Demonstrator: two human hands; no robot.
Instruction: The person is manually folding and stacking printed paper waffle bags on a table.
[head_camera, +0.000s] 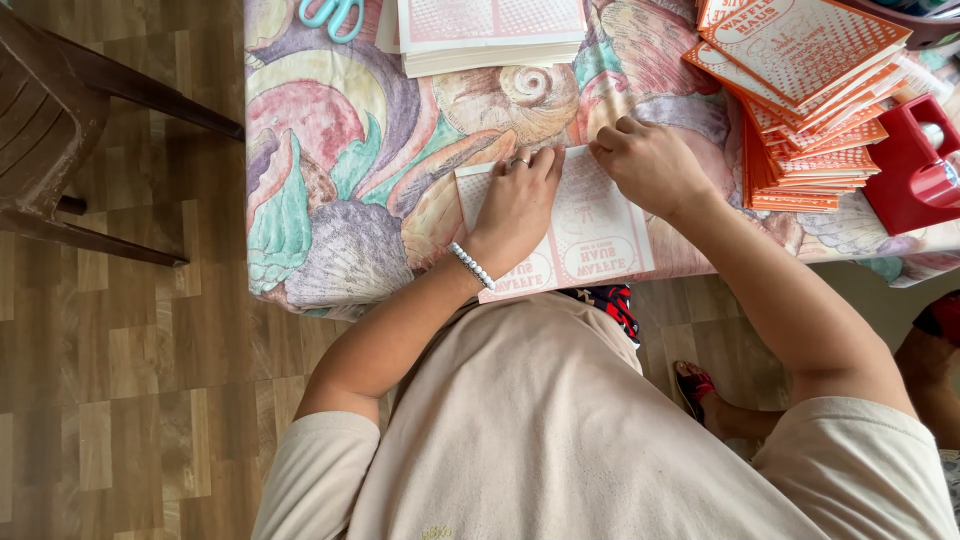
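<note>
A flat white paper sheet (590, 235) with faint red print lies near the front edge of the table, on a shell-patterned cloth (340, 170). My left hand (517, 208) presses flat on the sheet's left part, fingers together, a bead bracelet at the wrist. My right hand (648, 163) rests on the sheet's upper right, fingertips pinching along its top edge. Whether that edge is being folded over I cannot tell.
A pile of flat white printed sheets (490, 35) lies at the back. Orange folded packets (805, 95) are stacked in a fan at the right, beside a red tape dispenser (910, 170). Teal scissors (332, 15) lie at the back left. A brown chair (50, 120) stands left.
</note>
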